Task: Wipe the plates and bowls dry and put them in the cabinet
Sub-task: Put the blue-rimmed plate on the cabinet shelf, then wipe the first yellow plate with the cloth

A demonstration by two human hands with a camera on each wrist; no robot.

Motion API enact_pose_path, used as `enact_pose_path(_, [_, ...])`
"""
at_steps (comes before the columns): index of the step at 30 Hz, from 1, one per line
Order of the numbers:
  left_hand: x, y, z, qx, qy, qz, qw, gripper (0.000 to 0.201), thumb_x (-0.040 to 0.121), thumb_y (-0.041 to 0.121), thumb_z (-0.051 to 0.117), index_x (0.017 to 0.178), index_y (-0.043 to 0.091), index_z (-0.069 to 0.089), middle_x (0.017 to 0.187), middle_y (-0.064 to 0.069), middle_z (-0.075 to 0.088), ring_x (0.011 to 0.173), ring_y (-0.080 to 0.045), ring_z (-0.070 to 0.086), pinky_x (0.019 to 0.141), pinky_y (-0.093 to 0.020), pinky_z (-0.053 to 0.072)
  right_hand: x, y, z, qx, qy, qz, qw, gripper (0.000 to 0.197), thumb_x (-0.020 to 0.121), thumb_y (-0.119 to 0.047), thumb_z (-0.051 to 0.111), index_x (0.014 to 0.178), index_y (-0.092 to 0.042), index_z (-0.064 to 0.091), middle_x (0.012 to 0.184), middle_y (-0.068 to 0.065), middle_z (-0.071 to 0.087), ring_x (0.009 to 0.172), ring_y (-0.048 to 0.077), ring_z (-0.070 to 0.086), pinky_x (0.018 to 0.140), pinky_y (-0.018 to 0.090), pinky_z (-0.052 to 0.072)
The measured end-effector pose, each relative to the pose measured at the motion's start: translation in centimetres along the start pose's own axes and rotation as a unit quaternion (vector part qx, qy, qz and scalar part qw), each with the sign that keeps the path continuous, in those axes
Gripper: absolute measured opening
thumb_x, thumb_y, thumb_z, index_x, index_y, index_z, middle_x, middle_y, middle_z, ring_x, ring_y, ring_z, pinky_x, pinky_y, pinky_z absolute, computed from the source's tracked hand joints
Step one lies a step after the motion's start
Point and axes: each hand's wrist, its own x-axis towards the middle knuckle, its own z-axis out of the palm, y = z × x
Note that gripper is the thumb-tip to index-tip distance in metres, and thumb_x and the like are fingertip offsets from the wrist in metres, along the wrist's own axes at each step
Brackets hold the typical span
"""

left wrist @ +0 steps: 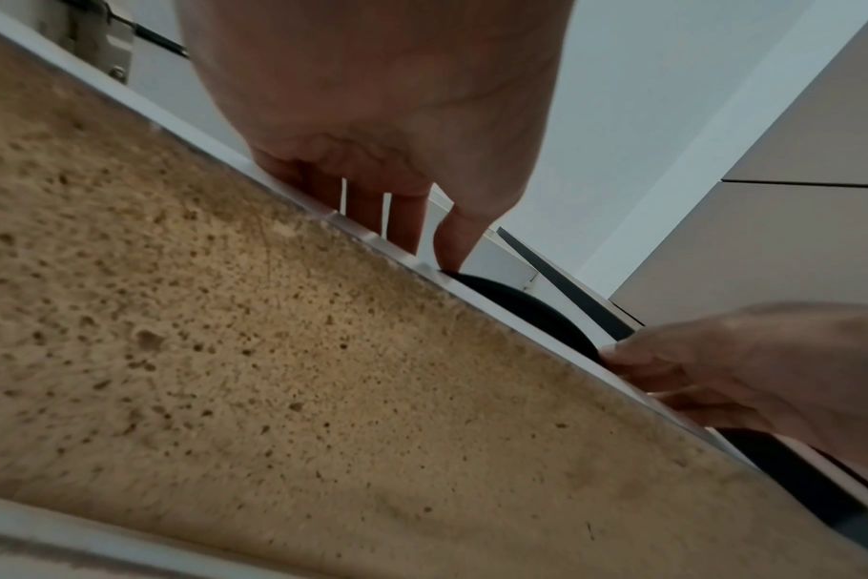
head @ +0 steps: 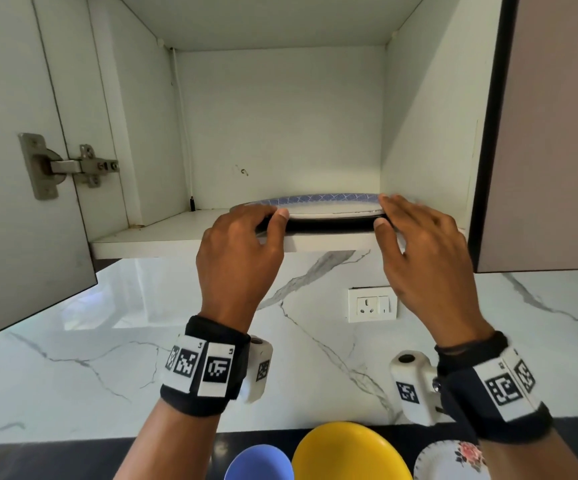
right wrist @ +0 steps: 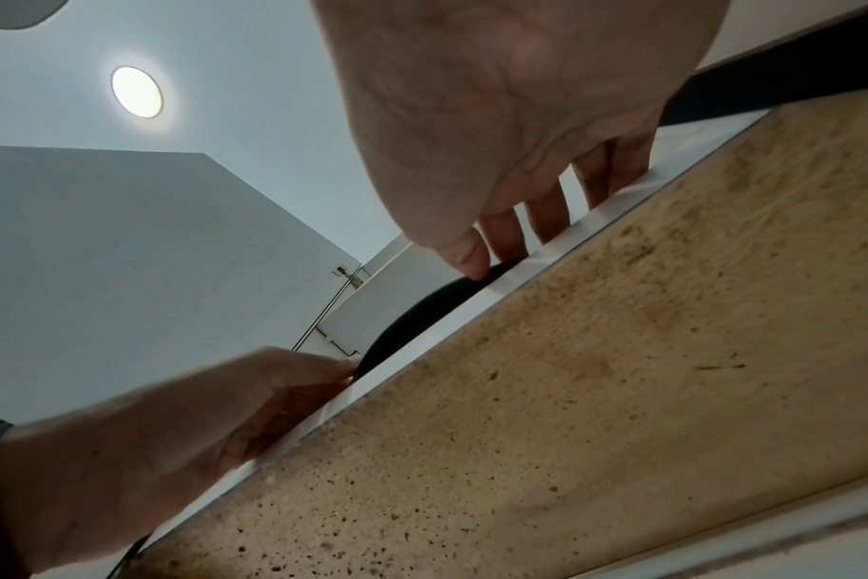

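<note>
Both hands hold one plate (head: pixel 318 206) by its opposite edges: the left hand (head: pixel 242 251) has its fingers laid over the top of the rim and its thumb (head: pixel 277 223) tucked against the dark underside, and the right hand (head: pixel 426 251) mirrors that hold at the other edge, thumb (head: pixel 384 230) under, fingers on top. The plate, blue-patterned along its rim, sits flat at the front of the cabinet shelf (head: pixel 162 237), its near edge reaching just past the shelf's front lip. Whether it rests fully on the shelf or is held a hair above it is hard to tell from the head view. The wrist views look up from under the shelf and show only the dark curve of the plate's underside (left wrist: pixel 521 309) between the two thumbs. The cabinet door (head: pixel 20 168) stands open to the left of the shelf. Below the shelf, on the dark counter, a blue bowl (head: pixel 259 464), a yellow bowl (head: pixel 349 452) and a floral plate (head: pixel 450 462) wait side by side.
</note>
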Motion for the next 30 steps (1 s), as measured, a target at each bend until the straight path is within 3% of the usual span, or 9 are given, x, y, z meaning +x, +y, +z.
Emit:
enact_pose_path(5, [-0.3, -0.5, 0.2, -0.045, 0.009, 0.026, 0.999, 0.035, 0.102, 0.043, 0.054, 0.115, 0.02, 0.077, 0.123, 0.006, 0.074, 0.118, -0.017, 0.064, 0.097, -0.034, 0.049, -0.2, 0.1, 0.1, 0.028, 0.015, -0.014, 0.999, 0.05, 0.104, -0.042, 0.042, 0.15, -0.023, 0.049, 0.153, -0.001, 0.05, 0.139, 0.026, 0.042, 0.112, 0.048, 0.039])
enact_pose_path(7, [-0.9, -0.7, 0.2, -0.069, 0.053, 0.052, 0.995, 0.031, 0.102, 0.036, 0.06, 0.118, 0.014, 0.076, 0.128, 0.001, 0.072, 0.126, -0.02, 0.06, 0.108, -0.026, 0.04, -0.9, 0.0, 0.2, 0.083, 0.047, -0.019, 0.995, 0.048, 0.104, -0.032, 0.051, 0.151, -0.023, 0.048, 0.154, -0.002, 0.048, 0.141, 0.023, 0.039, 0.116, 0.043, 0.036])
enact_pose_path(11, [-4.5, -0.7, 0.5, -0.073, 0.174, 0.149, 0.971, 0.011, 0.098, 0.008, 0.064, 0.1, 0.003, 0.075, 0.109, -0.009, 0.075, 0.108, -0.028, 0.064, 0.103, -0.021, 0.036, -4.5, -0.6, 0.0, 0.149, 0.178, -0.034, 0.972, 0.037, 0.093, -0.002, 0.058, 0.129, -0.008, 0.064, 0.129, 0.008, 0.063, 0.12, 0.025, 0.054, 0.105, 0.034, 0.041])
enact_pose_path(14, [-8.7, -1.4, 1.5, -0.099, 0.137, 0.154, 0.974, 0.01, 0.096, 0.003, 0.064, 0.095, 0.002, 0.073, 0.1, -0.011, 0.073, 0.101, -0.026, 0.06, 0.097, -0.022, 0.036, -9.1, 0.0, 0.5, 0.158, 0.168, -0.04, 0.972, 0.023, 0.09, 0.003, 0.06, 0.111, -0.003, 0.069, 0.109, 0.01, 0.068, 0.105, 0.025, 0.06, 0.095, 0.033, 0.043])
enact_pose_path(19, [-19.7, -4.7, 3.9, -0.124, -0.057, 0.038, 0.99, 0.009, 0.094, 0.004, 0.063, 0.095, 0.007, 0.072, 0.1, -0.005, 0.072, 0.093, -0.024, 0.055, 0.084, -0.03, 0.041, -21.6, 4.4, 3.4, 0.154, -0.098, 0.098, 0.978, 0.011, 0.096, -0.022, 0.06, 0.101, -0.017, 0.07, 0.101, -0.004, 0.07, 0.095, 0.022, 0.065, 0.085, 0.038, 0.051])
enact_pose_path(21, [-24.5, -6.0, 4.6, -0.11, -0.136, -0.006, 0.985, 0.01, 0.094, 0.007, 0.062, 0.095, 0.009, 0.072, 0.1, -0.003, 0.072, 0.096, -0.023, 0.052, 0.079, -0.03, 0.043, -28.0, 6.7, 4.5, 0.108, -0.264, 0.148, 0.947, 0.012, 0.095, -0.033, 0.062, 0.101, -0.026, 0.07, 0.101, -0.006, 0.069, 0.097, 0.021, 0.066, 0.085, 0.04, 0.052])
enact_pose_path(24, [-31.5, -7.3, 5.2, -0.077, -0.233, -0.043, 0.968, 0.016, 0.093, 0.016, 0.057, 0.092, 0.01, 0.071, 0.095, -0.005, 0.071, 0.094, -0.024, 0.05, 0.078, -0.023, 0.035, -37.1, 8.7, 4.6, 0.046, -0.455, 0.208, 0.865, 0.035, 0.093, -0.048, 0.063, 0.121, -0.029, 0.066, 0.118, -0.005, 0.063, 0.109, 0.018, 0.062, 0.09, 0.04, 0.052])
enact_pose_path(27, [-36.9, -8.3, 5.3, -0.063, -0.341, -0.122, 0.93, 0.006, 0.093, 0.008, 0.067, 0.097, 0.01, 0.071, 0.097, -0.004, 0.071, 0.094, -0.029, 0.058, 0.078, -0.036, 0.048, -43.4, 9.1, 3.7, -0.056, -0.603, 0.177, 0.776, 0.068, 0.088, -0.065, 0.056, 0.147, -0.035, 0.041, 0.15, -0.007, 0.038, 0.133, 0.021, 0.044, 0.101, 0.042, 0.046])
enact_pose_path(30, [-40.1, -9.4, 5.5, -0.058, -0.449, -0.213, 0.866, 0.009, 0.095, 0.014, 0.068, 0.104, 0.014, 0.069, 0.104, 0.002, 0.068, 0.102, -0.025, 0.062, 0.081, -0.039, 0.05, -47.1, 9.5, 3.1, -0.102, -0.617, 0.146, 0.766, 0.102, 0.079, -0.072, 0.061, 0.159, -0.038, 0.008, 0.169, -0.01, -0.002, 0.15, 0.02, 0.024, 0.113, 0.048, 0.036])
